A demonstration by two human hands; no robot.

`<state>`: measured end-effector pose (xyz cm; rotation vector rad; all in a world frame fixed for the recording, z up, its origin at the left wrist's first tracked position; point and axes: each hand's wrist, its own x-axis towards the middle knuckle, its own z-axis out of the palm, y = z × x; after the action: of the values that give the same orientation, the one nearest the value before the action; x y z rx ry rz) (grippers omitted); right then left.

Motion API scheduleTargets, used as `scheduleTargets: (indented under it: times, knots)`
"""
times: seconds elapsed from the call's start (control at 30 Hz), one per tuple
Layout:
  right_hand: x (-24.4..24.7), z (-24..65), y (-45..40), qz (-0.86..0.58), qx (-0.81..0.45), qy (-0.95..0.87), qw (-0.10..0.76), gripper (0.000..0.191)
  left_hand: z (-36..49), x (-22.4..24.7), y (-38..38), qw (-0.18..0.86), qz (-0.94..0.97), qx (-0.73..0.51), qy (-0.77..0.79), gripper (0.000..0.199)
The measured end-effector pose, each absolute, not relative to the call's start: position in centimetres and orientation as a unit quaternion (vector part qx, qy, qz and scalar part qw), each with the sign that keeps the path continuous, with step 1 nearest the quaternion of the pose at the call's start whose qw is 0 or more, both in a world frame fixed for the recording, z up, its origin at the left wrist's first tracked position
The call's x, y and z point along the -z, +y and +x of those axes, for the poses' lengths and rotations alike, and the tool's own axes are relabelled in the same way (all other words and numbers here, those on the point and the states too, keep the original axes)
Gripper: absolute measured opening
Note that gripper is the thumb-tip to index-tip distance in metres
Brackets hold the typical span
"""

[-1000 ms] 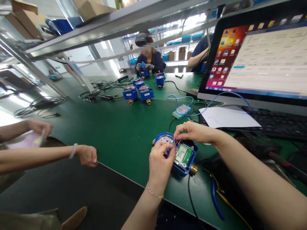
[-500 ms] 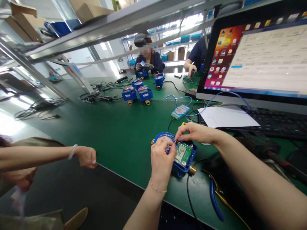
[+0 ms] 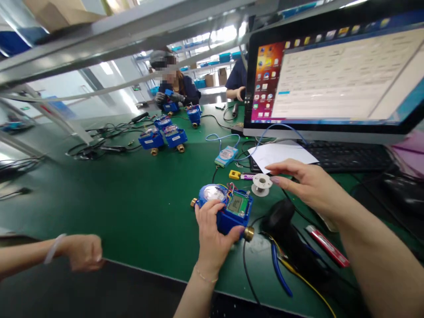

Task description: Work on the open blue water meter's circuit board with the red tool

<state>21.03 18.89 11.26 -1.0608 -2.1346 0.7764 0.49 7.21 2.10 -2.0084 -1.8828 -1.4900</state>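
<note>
A blue water meter [image 3: 228, 223] with brass end fittings lies on the bench, its green circuit board, small display and coloured wires exposed. My left hand [image 3: 212, 229] is closed around its near side, fingers over the body and thumb by the brass fitting. Beyond the board, my right hand [image 3: 306, 187] hangs with thumb and fingers apart, holding nothing. Its fingertips are close to a white spool of solder wire [image 3: 261, 185]; whether they touch it, I cannot tell. Behind the spool lie a yellow item [image 3: 234, 175] and a purple-wrapped one [image 3: 247, 176].
A black handheld scanner [image 3: 281, 216], blue-handled pliers [image 3: 280, 274] and a red-and-white tube [image 3: 327, 247] lie at right. Beyond are a monitor [image 3: 331, 84], a blue adapter box [image 3: 227, 156] and several more meters [image 3: 175, 138]. Another person's fist [image 3: 86, 251] is at the left bench edge.
My right hand has left the meter's wires and moved right, opening beside the spool. My left hand has shifted from the wires to the meter's body. The view has turned right.
</note>
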Motion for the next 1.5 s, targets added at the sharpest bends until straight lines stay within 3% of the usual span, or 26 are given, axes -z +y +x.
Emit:
scheduleTargets:
  times: [0.1, 0.2, 0.37, 0.47, 0.6, 0.7, 0.8, 0.97, 1.17, 1.33, 1.5]
  knots:
    - [-10.6, 25.2, 15.1, -0.46, -0.206, -0.81, 0.299, 0.026, 1.5, -1.4, 7.5, 0.062, -0.665, 0.421, -0.613, 0.079]
    - [-8.4, 28.1, 11.9, -0.502, -0.144, -0.818, 0.242, 0.027, 1.7, -1.5, 7.7, 0.082, -0.665, 0.402, -0.624, 0.075]
    - [-4.4, 29.5, 9.7, -0.625, -0.105, -0.771, -0.064, 0.026, -1.1, -2.4, 8.0, -0.023, -0.756, 0.362, -0.546, 0.072]
    - [-2.8, 29.1, 10.0, -0.638, -0.081, -0.753, -0.14, 0.025, -3.3, -3.0, 7.8, -0.091, -0.796, 0.341, -0.491, 0.071]
    - [-1.8, 29.3, 10.6, -0.642, -0.078, -0.755, -0.109, 0.03, -5.0, -3.4, 7.2, -0.14, -0.801, 0.347, -0.468, 0.067]
    - [-2.9, 29.1, 10.3, -0.641, -0.135, -0.755, 0.027, 0.024, -5.2, -3.2, 6.7, -0.147, -0.789, 0.374, -0.466, 0.067]
    - [-5.5, 27.2, 9.5, -0.563, -0.32, -0.734, 0.204, 0.019, -5.0, -2.8, 6.5, -0.133, -0.78, 0.406, -0.457, 0.069]
    - [-7.2, 20.9, 9.0, -0.375, -0.709, -0.535, 0.267, 0.045, -4.2, -2.8, 5.9, -0.13, -0.797, 0.376, -0.454, 0.07]
    - [-5.2, 18.3, 11.5, -0.367, -0.873, -0.284, 0.149, 0.049, -4.3, -3.2, 5.4, -0.147, -0.803, 0.369, -0.445, 0.074]
    - [-5.0, 18.0, 12.1, -0.425, -0.866, -0.262, 0.026, 0.066, -5.4, -3.9, 5.3, -0.21, -0.822, 0.33, -0.415, 0.072]
    - [-4.8, 17.1, 10.9, -0.472, -0.841, -0.263, 0.026, 0.063, -4.9, -4.1, 5.5, -0.203, -0.833, 0.304, -0.414, 0.076]
